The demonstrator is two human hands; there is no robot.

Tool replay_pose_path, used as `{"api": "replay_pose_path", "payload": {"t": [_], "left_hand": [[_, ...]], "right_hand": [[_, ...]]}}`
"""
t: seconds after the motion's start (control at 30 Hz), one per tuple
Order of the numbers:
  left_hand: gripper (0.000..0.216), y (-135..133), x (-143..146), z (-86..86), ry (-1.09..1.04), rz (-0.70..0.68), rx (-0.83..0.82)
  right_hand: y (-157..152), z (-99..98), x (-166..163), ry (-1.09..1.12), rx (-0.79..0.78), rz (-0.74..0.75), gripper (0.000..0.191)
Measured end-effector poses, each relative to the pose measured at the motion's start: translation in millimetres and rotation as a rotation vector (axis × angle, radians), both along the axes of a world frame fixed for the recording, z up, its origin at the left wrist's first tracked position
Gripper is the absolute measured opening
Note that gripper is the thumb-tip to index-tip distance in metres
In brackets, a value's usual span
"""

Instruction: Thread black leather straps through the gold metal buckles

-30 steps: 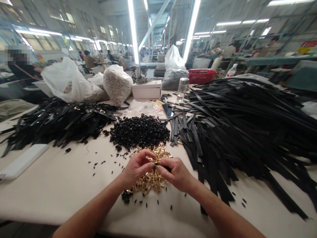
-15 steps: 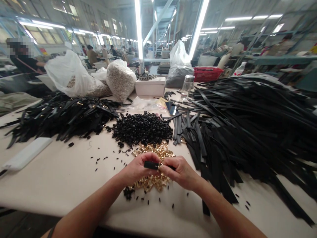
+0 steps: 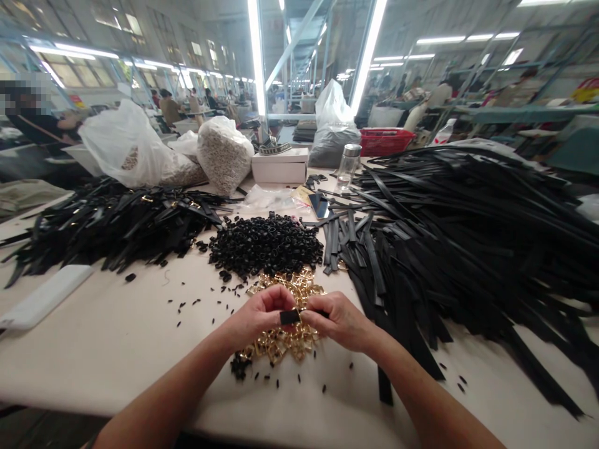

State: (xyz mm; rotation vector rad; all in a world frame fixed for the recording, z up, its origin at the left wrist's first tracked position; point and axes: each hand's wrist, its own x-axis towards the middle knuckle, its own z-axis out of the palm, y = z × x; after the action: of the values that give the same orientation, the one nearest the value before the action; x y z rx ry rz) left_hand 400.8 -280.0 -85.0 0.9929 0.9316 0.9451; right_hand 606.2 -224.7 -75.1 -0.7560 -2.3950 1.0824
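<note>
My left hand [image 3: 259, 315] and my right hand [image 3: 339, 321] meet over a heap of gold metal buckles [image 3: 285, 337] near the table's front edge. Both pinch a short black strap piece [image 3: 290, 317] between fingertips, and a gold buckle appears to sit at its right end. Just beyond the buckles lies a mound of small black loops [image 3: 264, 243]. Tiny black bits are scattered around my hands.
A big pile of long black straps [image 3: 468, 237] fills the right side. Shorter finished black straps [image 3: 107, 224] are piled at left. Plastic bags [image 3: 135, 149], a white box [image 3: 279, 167], a glass jar [image 3: 347, 165] and a red basket [image 3: 384, 140] stand at the back. A white flat object [image 3: 44, 302] lies far left.
The black strap piece came up between my fingers, then got shorter in view as my hands drew together. My hands stayed over the buckle heap.
</note>
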Motion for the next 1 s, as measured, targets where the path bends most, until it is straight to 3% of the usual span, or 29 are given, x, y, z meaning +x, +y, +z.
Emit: {"api": "replay_pose_path", "payload": {"t": [0.13,0.27,0.4,0.5,0.6,0.73,1.0], "left_hand": [[0.033,3.6,-0.6,2.4,0.127,0.026,-0.032],[0.022,5.5,-2.0,1.5,0.276,0.009,-0.048],[0.016,6.2,0.2,-4.2,0.212,0.055,-0.041],[0.015,6.9,4.2,-6.9,0.121,0.157,-0.029],[0.016,6.8,8.1,-5.7,0.056,0.244,-0.021],[0.017,5.4,12.1,-1.7,0.016,0.258,0.039],[0.017,3.9,18.2,-6.4,0.020,0.253,0.210]], "right_hand": [[4.6,-6.5,3.9,-0.074,0.245,-0.060,0.035],[4.9,-11.6,2.7,-0.151,0.535,-0.072,0.037],[3.7,-9.0,-0.2,-0.072,0.640,-0.123,0.023],[1.1,-3.4,-0.9,0.092,0.678,-0.277,0.012],[-4.3,-1.3,-3.6,0.116,0.579,-0.368,0.016],[-12.6,-7.2,-13.6,0.091,0.277,-0.275,0.017],[-18.4,-22.6,-23.0,0.445,-0.238,-0.305,0.028]]}}
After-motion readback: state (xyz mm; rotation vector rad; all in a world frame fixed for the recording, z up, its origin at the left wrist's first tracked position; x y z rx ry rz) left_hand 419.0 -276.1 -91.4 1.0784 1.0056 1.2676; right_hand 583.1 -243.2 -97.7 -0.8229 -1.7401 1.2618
